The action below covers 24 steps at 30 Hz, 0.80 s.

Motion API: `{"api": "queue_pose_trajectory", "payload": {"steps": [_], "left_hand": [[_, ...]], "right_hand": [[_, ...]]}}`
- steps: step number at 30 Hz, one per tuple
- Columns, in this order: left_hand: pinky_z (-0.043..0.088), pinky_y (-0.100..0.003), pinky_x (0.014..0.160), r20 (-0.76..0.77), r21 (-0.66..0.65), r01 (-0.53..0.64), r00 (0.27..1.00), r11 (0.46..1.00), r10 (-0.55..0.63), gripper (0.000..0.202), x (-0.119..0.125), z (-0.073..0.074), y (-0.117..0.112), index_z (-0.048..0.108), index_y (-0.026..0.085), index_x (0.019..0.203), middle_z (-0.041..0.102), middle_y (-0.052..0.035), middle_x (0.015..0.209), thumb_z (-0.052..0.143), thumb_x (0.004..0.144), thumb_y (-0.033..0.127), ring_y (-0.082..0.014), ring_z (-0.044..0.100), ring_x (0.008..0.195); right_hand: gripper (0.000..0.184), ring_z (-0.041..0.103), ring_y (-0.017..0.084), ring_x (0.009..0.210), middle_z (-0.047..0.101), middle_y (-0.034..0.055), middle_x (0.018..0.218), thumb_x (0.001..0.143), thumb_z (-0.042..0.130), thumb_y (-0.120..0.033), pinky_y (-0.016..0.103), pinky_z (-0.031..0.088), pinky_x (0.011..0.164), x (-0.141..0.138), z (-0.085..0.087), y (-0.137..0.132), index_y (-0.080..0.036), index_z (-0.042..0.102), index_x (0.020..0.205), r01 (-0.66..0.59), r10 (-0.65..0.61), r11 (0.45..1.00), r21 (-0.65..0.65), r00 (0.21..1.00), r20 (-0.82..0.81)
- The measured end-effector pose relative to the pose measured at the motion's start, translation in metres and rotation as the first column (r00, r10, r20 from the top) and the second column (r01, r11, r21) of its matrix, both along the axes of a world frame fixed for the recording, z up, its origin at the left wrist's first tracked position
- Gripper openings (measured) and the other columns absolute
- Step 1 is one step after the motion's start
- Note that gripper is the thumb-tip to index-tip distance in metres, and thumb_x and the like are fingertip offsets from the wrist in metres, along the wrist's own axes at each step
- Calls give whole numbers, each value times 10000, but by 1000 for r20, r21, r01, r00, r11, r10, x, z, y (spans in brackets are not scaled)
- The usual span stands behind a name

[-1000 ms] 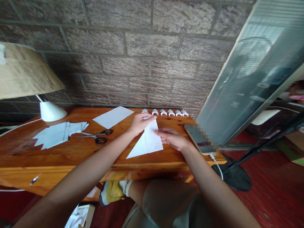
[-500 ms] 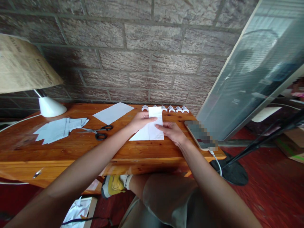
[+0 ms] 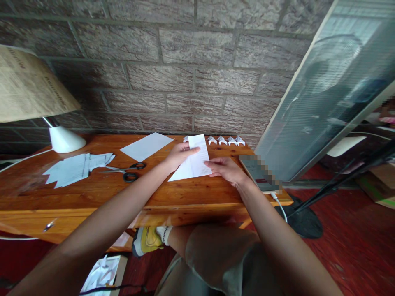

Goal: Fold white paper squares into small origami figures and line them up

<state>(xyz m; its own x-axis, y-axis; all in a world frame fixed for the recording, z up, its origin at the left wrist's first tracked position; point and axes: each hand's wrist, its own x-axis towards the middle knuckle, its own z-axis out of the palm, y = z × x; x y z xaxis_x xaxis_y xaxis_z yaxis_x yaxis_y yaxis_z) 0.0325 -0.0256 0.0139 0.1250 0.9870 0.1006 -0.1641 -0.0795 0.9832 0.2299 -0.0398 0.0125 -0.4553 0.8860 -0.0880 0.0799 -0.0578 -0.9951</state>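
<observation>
A folded sheet of white paper (image 3: 197,162) is held up between my two hands over the front middle of the wooden desk, its top tilted a little left. My left hand (image 3: 180,155) grips its left side, thumb across the front and fingers behind. At the lower right edge, my right hand (image 3: 226,169) pinches the paper between thumb and fingers. A pointed flap spreads to the lower left. Behind the paper stands a row of small folded paper pieces (image 3: 222,141), some partly hidden by it.
Scissors (image 3: 131,176) with black handles lie left of my hands, near cut paper pieces (image 3: 69,170) and a plain white sheet (image 3: 146,147). A lamp (image 3: 66,139) stands at the left. On the right is a phone (image 3: 257,174) with a white cable. Below, a box (image 3: 121,267) holds crumpled paper.
The paper has turned slightly, its top leaning left and its lower right corner rising. My right hand has shifted a little to the right along with that edge.
</observation>
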Motion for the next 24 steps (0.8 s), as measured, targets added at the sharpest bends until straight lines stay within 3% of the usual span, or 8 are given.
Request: {"api": "queue_pose_trajectory", "payload": {"steps": [4,8,10,12,15,19,24], "left_hand": [[515,-337,667,-27,-64,78,996,995,-79,419,0,-2,-2,738,136,883,742,-78,840,858,555,368,-184,647,645],[517,-337,703,-91,-142,225,967,964,-240,462,-1,-2,-3,734,135,920,736,-102,903,869,535,353,-193,665,723],[512,-334,727,-110,-109,207,970,972,-218,496,-4,0,-1,725,162,985,728,-97,959,861,551,359,-196,667,785],[495,-321,761,-121,2,123,985,992,-122,478,-8,2,2,723,179,1006,721,-86,987,842,584,370,-191,659,838],[469,-314,775,-180,117,87,981,989,-65,378,-10,3,5,743,150,902,722,-84,906,822,607,374,-185,643,815],[458,-311,768,-229,134,143,967,981,-109,297,-9,0,5,724,132,790,706,-63,802,827,591,327,-167,625,758],[464,-305,762,-228,95,147,966,985,-122,405,-9,-3,6,710,129,929,712,-69,844,839,574,275,-166,635,775]], "right_hand": [[368,630,137,671,714,16,745,654,773,-507,253,514,672,-1,0,0,-169,720,788,17,-15,999,50,999,-38],[392,636,149,706,710,13,759,690,727,-547,265,506,696,-1,-1,1,-177,717,819,54,-47,991,125,997,-57],[380,612,132,664,696,9,729,681,736,-529,250,492,661,-2,-1,1,-167,713,793,34,-31,991,128,999,-19],[360,581,114,618,675,3,685,673,743,-507,234,474,621,-3,0,-2,-156,702,742,1,-5,994,111,1000,28],[336,555,104,590,649,-4,639,662,747,-476,225,455,591,-6,2,-7,-146,695,701,-51,41,992,112,995,89],[314,551,106,599,646,-2,646,644,753,-438,229,454,586,-7,5,-9,-138,708,724,-66,48,987,144,990,129],[309,564,108,622,653,3,659,619,775,-411,220,455,581,-6,4,-8,-132,714,735,-58,41,992,114,988,149]]}}
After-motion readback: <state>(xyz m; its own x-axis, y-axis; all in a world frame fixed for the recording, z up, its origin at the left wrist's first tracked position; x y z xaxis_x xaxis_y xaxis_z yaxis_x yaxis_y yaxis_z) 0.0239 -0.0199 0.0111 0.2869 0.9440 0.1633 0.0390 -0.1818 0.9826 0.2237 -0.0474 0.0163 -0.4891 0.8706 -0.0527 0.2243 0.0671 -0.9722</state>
